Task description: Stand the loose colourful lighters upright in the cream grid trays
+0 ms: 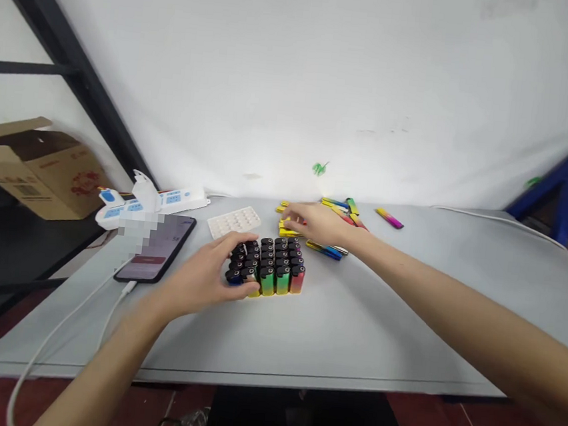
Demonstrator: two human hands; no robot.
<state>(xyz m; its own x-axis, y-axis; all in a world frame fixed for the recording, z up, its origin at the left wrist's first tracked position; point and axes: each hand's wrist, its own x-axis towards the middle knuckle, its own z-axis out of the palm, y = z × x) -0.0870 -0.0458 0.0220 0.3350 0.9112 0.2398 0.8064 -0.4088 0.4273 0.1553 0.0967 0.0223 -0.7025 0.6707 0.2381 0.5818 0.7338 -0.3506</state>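
A phone (159, 258) is lying at the left. The left hand (200, 275) is gripping the left end of a block of lighters (267, 280), which are standing upright in tight rows on the table (342, 339), showing black tops and shiny green, yellow and red bodies. The right hand (318, 220) is curling over loose lighters (324, 250) behind; its grip cannot be told. Farther right, a yellow-and-magenta lighter (389, 218) is lying apart.
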